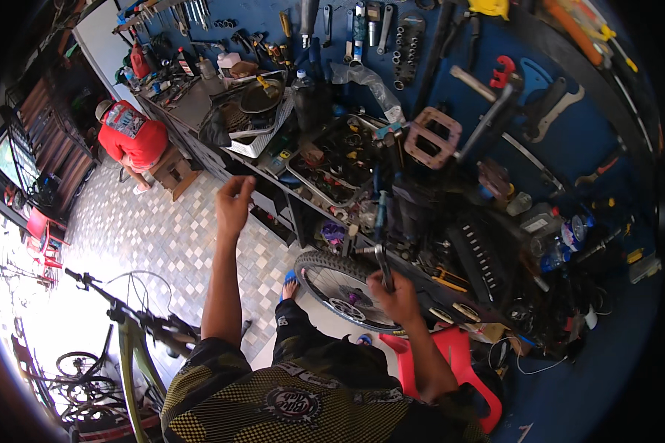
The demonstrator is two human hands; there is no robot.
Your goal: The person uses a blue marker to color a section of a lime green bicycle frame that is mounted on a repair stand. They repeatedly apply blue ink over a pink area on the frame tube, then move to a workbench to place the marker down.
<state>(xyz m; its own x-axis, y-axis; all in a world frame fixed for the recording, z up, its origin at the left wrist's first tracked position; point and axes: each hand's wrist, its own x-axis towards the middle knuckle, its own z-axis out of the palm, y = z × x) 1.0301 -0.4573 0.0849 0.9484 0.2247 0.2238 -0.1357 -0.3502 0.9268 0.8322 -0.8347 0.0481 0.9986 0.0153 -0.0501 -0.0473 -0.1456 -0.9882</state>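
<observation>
My left hand (233, 207) is raised over the tiled floor, just off the workbench's front edge. Its fingers are loosely bent and apart, with nothing visible in them. Close to the bench front on the other side, my right hand (396, 297) is closed around a metal hand tool (382, 264) that sticks up from the fist; its exact kind is unclear. Below and left of that hand, a bicycle wheel (316, 267) with a knobby tyre and a disc rotor leans by the bench. A tray (297, 164) of jumbled small parts lies on the bench between my hands.
Wrenches and other tools hang on the blue wall (440, 103). A white basket (253, 148) stands on the cluttered bench. A red plastic chair (465, 362) is at my right, a green bike frame (131, 354) at my left. Further off, a person in red (134, 136) sits low.
</observation>
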